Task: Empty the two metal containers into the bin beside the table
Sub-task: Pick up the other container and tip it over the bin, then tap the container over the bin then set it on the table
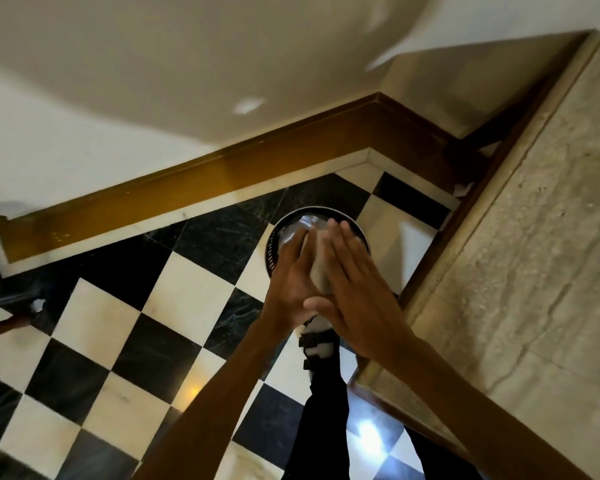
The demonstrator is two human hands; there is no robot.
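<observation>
- Head view: both hands are stretched out over the bin (278, 237), a round black one standing on the checkered floor (125, 327) just left of the stone table (541, 237).
- The left hand (290, 282) and the right hand (352, 292) press a metal container (317, 265) between flat palms, fingers extended rather than curled; it is pale grey and blurred, so its tilt cannot be read.
- Progress, as a judgement: one container is directly above the bin mouth, so this looks like the emptying step itself. Nothing visibly falling can be made out, and the inside of the bin is mostly hidden by the hands.
- The second container is not in view, so whether it is already emptied or left to do cannot be told.
- Edges: the table's near-left edge runs just beside the right forearm, and its corner sits near the person's leg (321, 410).
- The wooden skirting (222, 174) and wall corner lie beyond the bin, on the far side.
- Open room: the floor to the left and near side is free, so drawing the hands back toward the body or leftward looks unobstructed; rightward is blocked by the table.
</observation>
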